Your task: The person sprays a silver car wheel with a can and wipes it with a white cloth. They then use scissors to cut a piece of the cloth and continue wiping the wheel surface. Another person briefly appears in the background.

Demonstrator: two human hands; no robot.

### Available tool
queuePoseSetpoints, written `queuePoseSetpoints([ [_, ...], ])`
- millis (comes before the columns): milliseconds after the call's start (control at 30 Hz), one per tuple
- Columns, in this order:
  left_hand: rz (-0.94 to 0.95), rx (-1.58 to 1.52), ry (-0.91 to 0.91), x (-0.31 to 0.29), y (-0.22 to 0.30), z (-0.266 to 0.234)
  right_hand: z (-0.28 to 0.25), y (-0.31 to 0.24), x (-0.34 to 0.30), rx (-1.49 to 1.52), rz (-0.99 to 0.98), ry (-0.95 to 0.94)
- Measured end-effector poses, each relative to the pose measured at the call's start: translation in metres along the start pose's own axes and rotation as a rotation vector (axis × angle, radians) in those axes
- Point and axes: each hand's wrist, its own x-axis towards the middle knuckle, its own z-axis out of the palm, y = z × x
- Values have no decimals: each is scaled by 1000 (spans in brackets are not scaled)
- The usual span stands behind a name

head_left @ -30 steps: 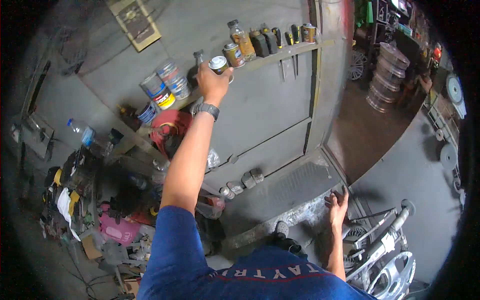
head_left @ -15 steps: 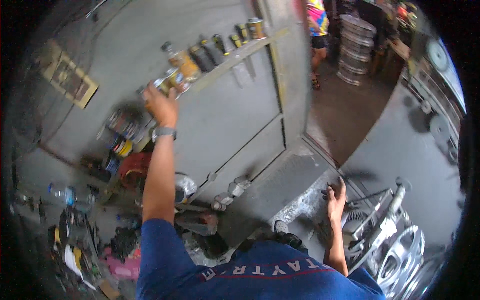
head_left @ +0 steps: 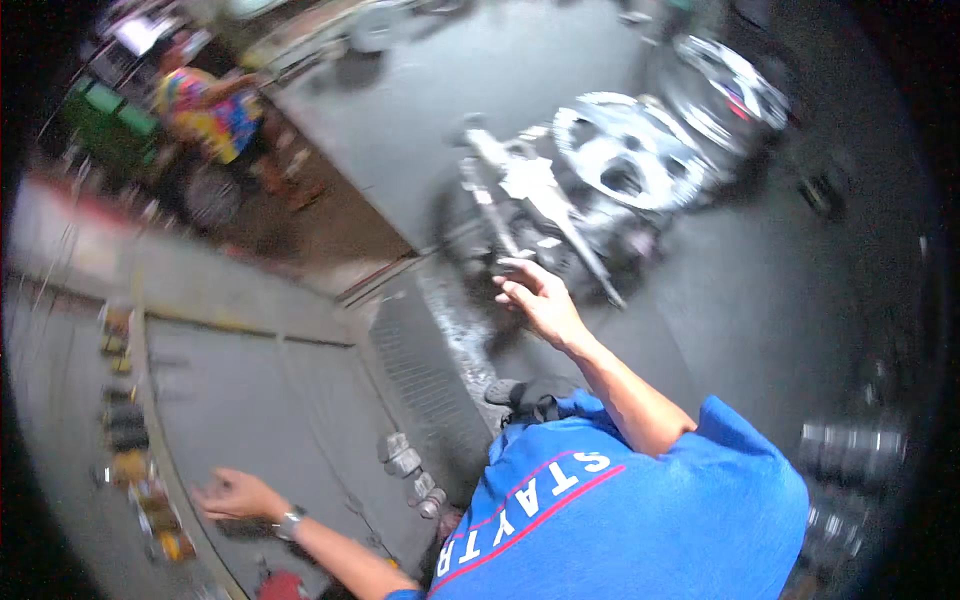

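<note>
Left hand (head_left: pixel 240 497) is off the can row it was on half a second ago; view has swung round too, ledge (head_left: pixel 150 400) now at lower left. Fingers loosely curled, slightly apart, just beside the cans (head_left: pixel 172 546). Cans sit in line on the ledge: small, round, yellow-brown sides, motion-blurred, contents not visible. Same row: bottle (head_left: pixel 130 467) with amber-yellow body, can't tell label from fill; dark bottles (head_left: pixel 122 425) beyond it, contents unreadable. Small pale containers (head_left: pixel 402 455) stand by the wall's foot, contents can't be told. Right hand (head_left: pixel 540 300) is up, fingers bent and apart, near a silver metal shaft assembly (head_left: pixel 530 185); contact unclear. Silver spoked wheel rim (head_left: pixel 665 165) right behind that.
</note>
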Motion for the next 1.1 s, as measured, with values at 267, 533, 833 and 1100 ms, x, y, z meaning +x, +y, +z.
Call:
queuePoseSetpoints([
  [267,-228,-846,-792,-278,217,-25,-126,-37,-139,-64,20,448],
  [533,-71,-1074,-1075,-299,341,-83,-243,-107,-195,698,-348,338],
  [833,13,-1343,-1317,-376,554,-165,-426,-121,-208,391,-242,735],
  [1100,186,-1501,-1511,-435,805,-213,-585,-103,-291,181,53,996],
])
